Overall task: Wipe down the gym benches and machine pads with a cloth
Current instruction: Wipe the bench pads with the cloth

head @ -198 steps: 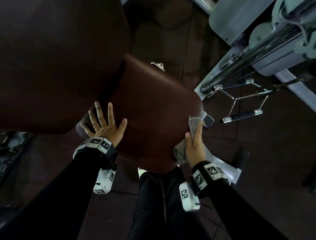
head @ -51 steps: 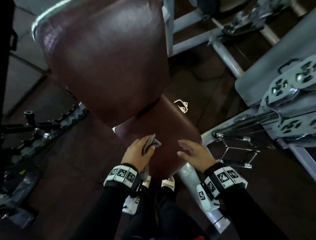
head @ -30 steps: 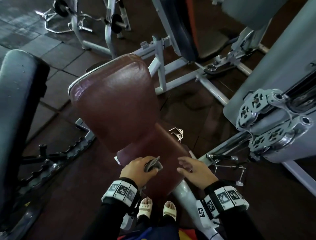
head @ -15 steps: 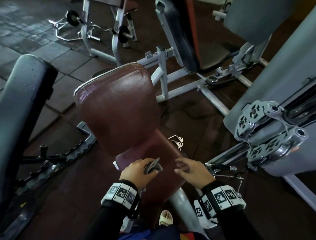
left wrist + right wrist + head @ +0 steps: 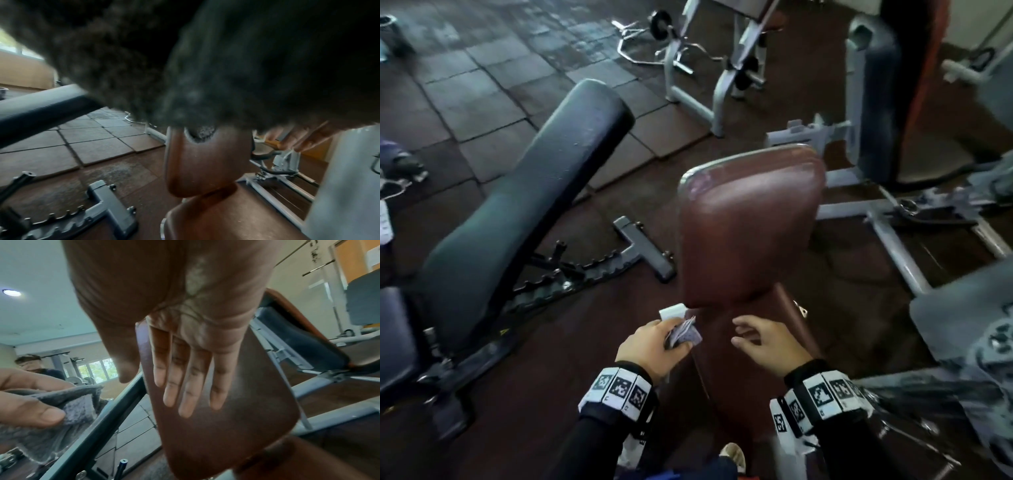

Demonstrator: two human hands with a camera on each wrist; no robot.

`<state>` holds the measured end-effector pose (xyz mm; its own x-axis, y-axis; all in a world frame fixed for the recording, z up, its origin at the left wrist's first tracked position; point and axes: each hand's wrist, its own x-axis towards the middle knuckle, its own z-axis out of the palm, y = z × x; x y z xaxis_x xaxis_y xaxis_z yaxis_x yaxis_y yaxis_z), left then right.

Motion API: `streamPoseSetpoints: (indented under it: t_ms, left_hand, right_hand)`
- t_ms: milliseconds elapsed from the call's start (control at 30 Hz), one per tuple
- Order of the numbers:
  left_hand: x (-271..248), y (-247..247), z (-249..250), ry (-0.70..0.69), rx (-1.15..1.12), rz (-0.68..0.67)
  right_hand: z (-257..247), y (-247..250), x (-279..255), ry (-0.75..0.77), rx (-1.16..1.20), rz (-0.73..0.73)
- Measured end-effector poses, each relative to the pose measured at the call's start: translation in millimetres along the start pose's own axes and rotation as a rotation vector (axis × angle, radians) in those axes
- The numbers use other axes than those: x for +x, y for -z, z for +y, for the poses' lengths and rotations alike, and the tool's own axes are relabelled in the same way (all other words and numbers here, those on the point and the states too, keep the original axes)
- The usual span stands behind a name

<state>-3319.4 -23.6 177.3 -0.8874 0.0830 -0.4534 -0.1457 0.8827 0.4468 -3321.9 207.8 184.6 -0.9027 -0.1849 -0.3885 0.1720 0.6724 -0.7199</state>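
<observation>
My left hand (image 5: 650, 346) is curled round the bunched grey cloth (image 5: 684, 334), thumb and fingers pinching it into a wad; in the right wrist view the thumb presses the fabric flat against the fingers. My right hand (image 5: 767, 342) holds nothing: the fingers are loosely extended, hovering over the brown seat pad (image 5: 753, 373) without, as far as I can tell, resting on it. The cloth sits just off the seat's left edge, near the gap where the seat meets the brown back pad (image 5: 748, 226), which rises tilted beyond both hands.

To the left, well apart, lies the black incline bench (image 5: 517, 192) with its toothed adjustment rail (image 5: 571, 277) on the rubber floor tiles (image 5: 482, 102). Grey machine frames (image 5: 893, 219) stand to the right and behind.

I judge I am between 2 surfaces, with the cloth lifted and no pad under it. The risks I see from here:

1. The cloth is wadded tight, so only a small face would meet the pad; a pass would leave streaks unless I spread it.
2. The seam between seat and back pad could be skipped.
3. Reaching toward the black bench, my sleeve or the cloth could snag on the rail's teeth.
</observation>
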Motion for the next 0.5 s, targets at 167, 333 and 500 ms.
streamPoseSetpoints:
  t_ms: [167, 333, 500]
  left_hand:
    - [1, 57, -86, 0.081, -0.072, 0.062]
    - [6, 110, -164, 0.153, -0.107, 0.117]
    - [17, 144, -217, 0.177, -0.129, 0.152]
  right_hand:
    - [-76, -59, 54, 0.083, -0.052, -0.058]
    - [-143, -123, 101, 0.133, -0.095, -0.141]
    - [-185, -161, 133, 0.147, -0.123, -0.194]
